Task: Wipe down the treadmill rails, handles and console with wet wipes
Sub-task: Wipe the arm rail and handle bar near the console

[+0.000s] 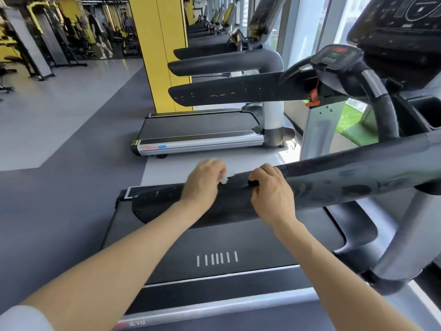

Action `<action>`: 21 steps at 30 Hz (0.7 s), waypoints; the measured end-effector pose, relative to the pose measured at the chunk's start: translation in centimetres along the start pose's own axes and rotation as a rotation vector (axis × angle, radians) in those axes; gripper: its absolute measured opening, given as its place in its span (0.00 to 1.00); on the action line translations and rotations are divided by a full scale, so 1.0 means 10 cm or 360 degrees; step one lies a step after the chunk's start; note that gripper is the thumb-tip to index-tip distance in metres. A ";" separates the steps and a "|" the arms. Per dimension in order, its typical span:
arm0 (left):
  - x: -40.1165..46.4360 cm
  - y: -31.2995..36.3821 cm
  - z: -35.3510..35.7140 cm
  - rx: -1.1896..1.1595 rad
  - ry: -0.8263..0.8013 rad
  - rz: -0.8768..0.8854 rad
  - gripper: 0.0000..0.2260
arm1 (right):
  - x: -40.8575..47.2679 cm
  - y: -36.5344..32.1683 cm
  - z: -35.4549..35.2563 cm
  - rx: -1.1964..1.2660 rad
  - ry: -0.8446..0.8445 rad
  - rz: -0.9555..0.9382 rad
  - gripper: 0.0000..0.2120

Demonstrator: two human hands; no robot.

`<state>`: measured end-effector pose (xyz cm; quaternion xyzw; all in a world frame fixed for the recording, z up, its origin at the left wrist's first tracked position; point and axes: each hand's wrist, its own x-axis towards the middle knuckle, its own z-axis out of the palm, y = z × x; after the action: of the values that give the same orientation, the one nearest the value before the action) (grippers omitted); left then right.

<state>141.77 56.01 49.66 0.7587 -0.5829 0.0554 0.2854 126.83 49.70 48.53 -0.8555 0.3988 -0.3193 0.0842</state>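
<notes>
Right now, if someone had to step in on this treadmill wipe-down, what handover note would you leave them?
Left hand: holds a bunched white wet wipe against the top of the near side rail.
Right hand: fingers curled over the same rail, just beside the wipe, steadying it.
Done: cannot tell how much of this rail is already wiped; its free end shows white scuffs.
Left, as far as visible: the rest of this rail, the far rail, the curved handle and the console. No wipe packet is in view.
</notes>
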 end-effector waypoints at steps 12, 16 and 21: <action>-0.34 -0.27 -0.26 0.0041 -0.0009 0.0114 0.03 | 0.03 0.04 0.09 0.0108 0.0134 -0.0079 0.13; -0.06 0.07 0.01 -0.0024 -0.0016 0.0191 0.04 | 0.05 0.05 0.10 0.0104 0.0148 -0.0118 0.12; -0.28 -0.25 -0.20 0.0033 -0.0105 0.0237 0.03 | 0.05 0.05 0.12 0.0118 0.0149 -0.0106 0.12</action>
<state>143.69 59.81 49.19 0.7176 -0.6462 0.0574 0.2532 127.47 48.83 47.62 -0.8487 0.3617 -0.3761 0.0864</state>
